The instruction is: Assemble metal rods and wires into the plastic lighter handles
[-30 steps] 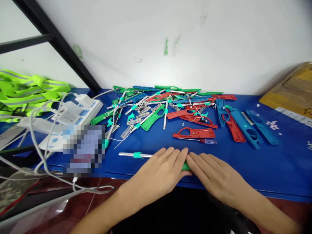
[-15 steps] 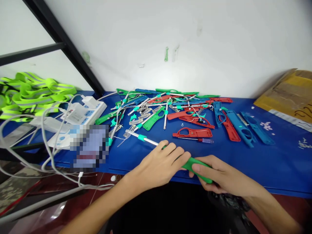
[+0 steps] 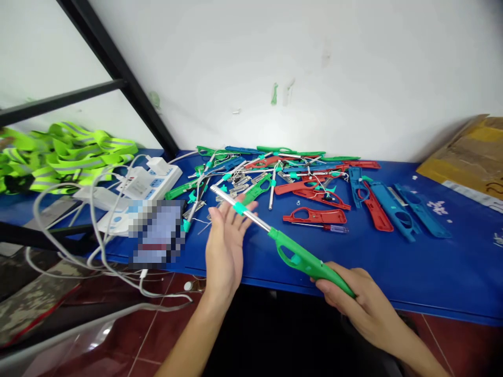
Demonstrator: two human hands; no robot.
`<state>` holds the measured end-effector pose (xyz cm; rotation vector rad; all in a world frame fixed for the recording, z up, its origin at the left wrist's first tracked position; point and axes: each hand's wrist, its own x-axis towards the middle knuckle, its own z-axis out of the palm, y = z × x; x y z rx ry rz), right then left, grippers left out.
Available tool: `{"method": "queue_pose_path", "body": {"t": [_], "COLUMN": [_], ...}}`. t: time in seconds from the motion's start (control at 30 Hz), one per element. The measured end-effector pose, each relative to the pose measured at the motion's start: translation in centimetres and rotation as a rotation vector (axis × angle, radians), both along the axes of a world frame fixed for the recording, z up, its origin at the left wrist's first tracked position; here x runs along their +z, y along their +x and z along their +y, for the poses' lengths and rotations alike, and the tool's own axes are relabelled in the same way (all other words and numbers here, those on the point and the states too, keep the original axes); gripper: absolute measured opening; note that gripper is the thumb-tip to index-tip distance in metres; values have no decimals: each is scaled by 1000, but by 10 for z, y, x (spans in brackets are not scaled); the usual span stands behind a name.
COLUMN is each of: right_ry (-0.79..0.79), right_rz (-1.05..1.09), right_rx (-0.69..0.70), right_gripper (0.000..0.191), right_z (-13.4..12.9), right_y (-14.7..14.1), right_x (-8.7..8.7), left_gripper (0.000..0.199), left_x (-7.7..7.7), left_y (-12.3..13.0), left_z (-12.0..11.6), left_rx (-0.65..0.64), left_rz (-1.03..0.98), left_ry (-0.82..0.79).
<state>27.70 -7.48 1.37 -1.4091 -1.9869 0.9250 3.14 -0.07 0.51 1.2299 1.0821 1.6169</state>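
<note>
The right hand (image 3: 361, 299) wraps the rear of the green stick lighter (image 3: 310, 264) above the surface's (image 3: 432, 277) near edge; the left hand (image 3: 227, 251) spreads open beside its metal tube (image 3: 257, 219), contact unclear. Likely light, stiff, tube slick; the plastic handle seems the surest hold.

a green-handled lighter (image 3: 314, 263) slants in the right fingers (image 3: 334, 295), silver tube (image 3: 260, 221) pointing forward-left.

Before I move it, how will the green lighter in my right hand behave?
The lighter should be stiff, since its metal tube looks straight. It's probably light, as the handle looks like plastic. Its tip may swing, because your right hand grips only the handle's end.
</note>
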Motion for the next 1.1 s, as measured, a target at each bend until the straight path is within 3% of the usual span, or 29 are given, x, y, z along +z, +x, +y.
{"method": "queue_pose_path", "body": {"t": [0.07,0.13,0.3,0.6,0.73,1.1], "right_ry": [41,47,23,101,96,168], "right_rz": [-16,-19,86,155,147,108], "right_rx": [6,34,56,-16,17,51], "right_gripper": [48,47,43,33,32,26], "right_z": [1,1,3,3,5,1], "right_y": [-2,-2,1,2,3,4], "right_x": [-3,-5,-10,-18,-15,-14], "left_gripper": [66,52,39,40,33,43], "left_x": [7,12,9,-4,-5,-13], "left_y": [3,6,11,27,25,23], "left_z": [3,3,0,-24,-25,-29], "left_rx": [-117,-136,-165,-337,-390,-505], "left_rz": [-253,-416,-575,-528,-535,-364], "left_ry": [-46,-47,-82,-62,-61,-119]}}
